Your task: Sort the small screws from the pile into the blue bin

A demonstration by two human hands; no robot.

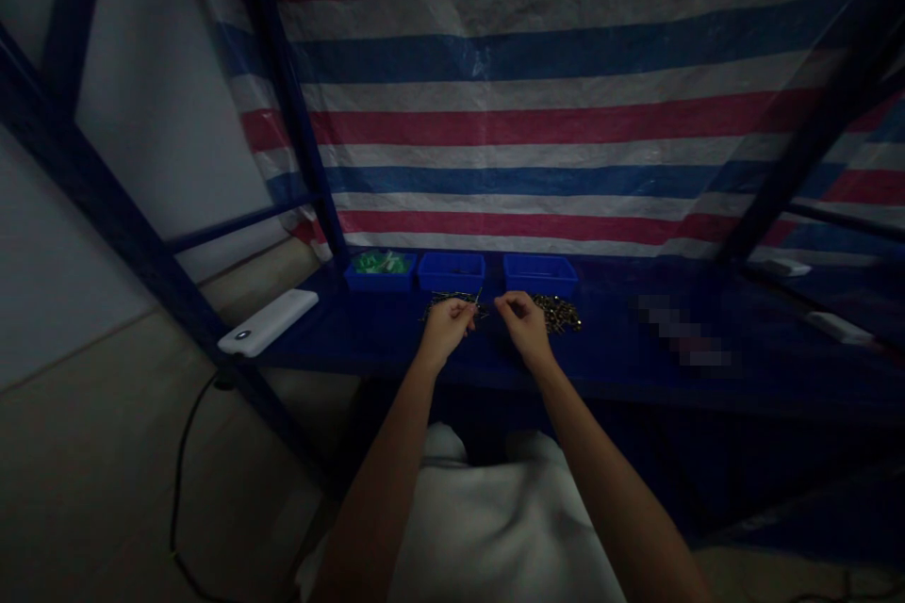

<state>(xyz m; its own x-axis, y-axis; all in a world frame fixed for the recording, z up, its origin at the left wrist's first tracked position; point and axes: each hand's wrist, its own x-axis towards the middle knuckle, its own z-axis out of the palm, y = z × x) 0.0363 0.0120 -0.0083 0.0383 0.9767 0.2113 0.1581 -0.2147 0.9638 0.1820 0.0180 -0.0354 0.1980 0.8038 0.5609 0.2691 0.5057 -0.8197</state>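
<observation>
My left hand (448, 324) is closed in a pinch on a thin metal pin (478, 300) that sticks up from its fingertips, just in front of a loose pile of thin dark pins (447, 300) on the blue shelf (368, 339). A short gap to the right, my right hand (523, 320) is curled shut, and what it holds is too small to name. It is beside a heap of small brass-coloured parts (558, 312).
Three blue bins stand at the back of the shelf: the left bin (380, 270) holds green pieces, then the middle bin (451, 270) and right bin (540, 271). A white power bank (269, 321) lies at the shelf's left corner. Dark blue frame posts (283, 85) and a striped tarp (537, 85) surround it.
</observation>
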